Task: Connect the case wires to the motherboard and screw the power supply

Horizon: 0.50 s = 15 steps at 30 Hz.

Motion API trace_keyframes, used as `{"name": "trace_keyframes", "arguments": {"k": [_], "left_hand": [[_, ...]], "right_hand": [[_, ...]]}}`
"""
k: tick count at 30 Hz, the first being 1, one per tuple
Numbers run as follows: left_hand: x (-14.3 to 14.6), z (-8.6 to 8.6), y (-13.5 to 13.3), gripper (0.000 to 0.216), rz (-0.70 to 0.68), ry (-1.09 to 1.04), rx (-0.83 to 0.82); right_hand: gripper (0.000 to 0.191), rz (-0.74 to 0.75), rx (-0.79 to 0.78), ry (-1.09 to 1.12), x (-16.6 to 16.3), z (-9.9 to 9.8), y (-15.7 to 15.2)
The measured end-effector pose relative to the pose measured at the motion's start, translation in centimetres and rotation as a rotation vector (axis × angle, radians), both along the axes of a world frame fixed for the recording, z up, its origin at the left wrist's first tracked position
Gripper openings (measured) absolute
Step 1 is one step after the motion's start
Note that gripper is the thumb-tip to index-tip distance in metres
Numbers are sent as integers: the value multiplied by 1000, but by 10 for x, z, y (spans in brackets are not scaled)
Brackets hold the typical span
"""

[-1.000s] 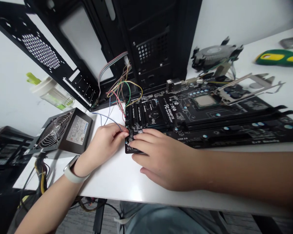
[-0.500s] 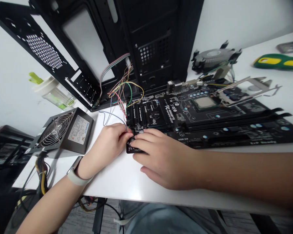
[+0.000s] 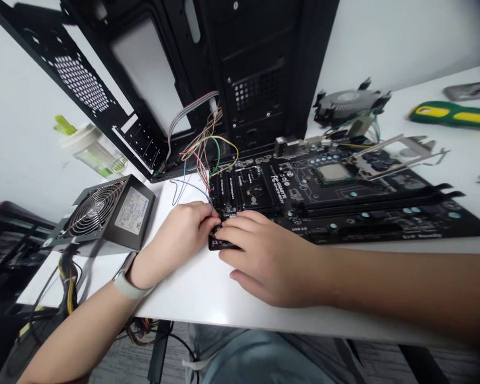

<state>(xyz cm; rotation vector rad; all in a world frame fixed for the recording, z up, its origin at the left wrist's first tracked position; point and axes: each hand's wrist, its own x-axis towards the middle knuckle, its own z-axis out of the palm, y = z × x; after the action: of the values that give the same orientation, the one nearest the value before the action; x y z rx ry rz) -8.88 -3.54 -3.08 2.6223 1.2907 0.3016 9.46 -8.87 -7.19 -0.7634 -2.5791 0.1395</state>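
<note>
A black motherboard [image 3: 260,184] lies flat on the white table, its processor socket lever frame raised. At its near left corner my left hand [image 3: 184,229] is closed in a pinch on a thin blue wire [image 3: 194,185]. The wire's end is hidden by the fingertips, so I cannot tell whether it sits on a pin. My right hand [image 3: 270,258] rests beside it with fingers stretched over the same corner, holding nothing visible. Red, green and yellow wires [image 3: 226,137] run from the computer case [image 3: 274,48] to the board's left edge.
The open case stands behind the board. To the left sit a power supply [image 3: 134,210] with hanging cables and a lidded cup [image 3: 90,149]. A CPU cooler [image 3: 346,104] is at the back right, with a green and yellow screwdriver [image 3: 452,114] further right. The table's edge [image 3: 224,321] runs in front.
The view has shifted slightly. Both hands keep nearly the same places at the board's corner, and my left fingers still pinch the blue wire.
</note>
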Motion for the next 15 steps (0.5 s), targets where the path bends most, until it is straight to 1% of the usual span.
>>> {"name": "trace_keyframes", "arguments": {"k": [4, 7, 11, 15], "left_hand": [[-5, -4, 3, 15, 4, -129, -128], [-6, -7, 4, 17, 12, -161, -158], [-7, -9, 3, 16, 18, -102, -139], [-9, -8, 3, 21, 24, -15, -93]], "right_hand": [[19, 4, 7, 11, 1, 0, 0], [20, 9, 20, 11, 2, 1, 0], [24, 5, 14, -13, 3, 3, -1], [27, 12, 25, -64, 4, 5, -1]]}}
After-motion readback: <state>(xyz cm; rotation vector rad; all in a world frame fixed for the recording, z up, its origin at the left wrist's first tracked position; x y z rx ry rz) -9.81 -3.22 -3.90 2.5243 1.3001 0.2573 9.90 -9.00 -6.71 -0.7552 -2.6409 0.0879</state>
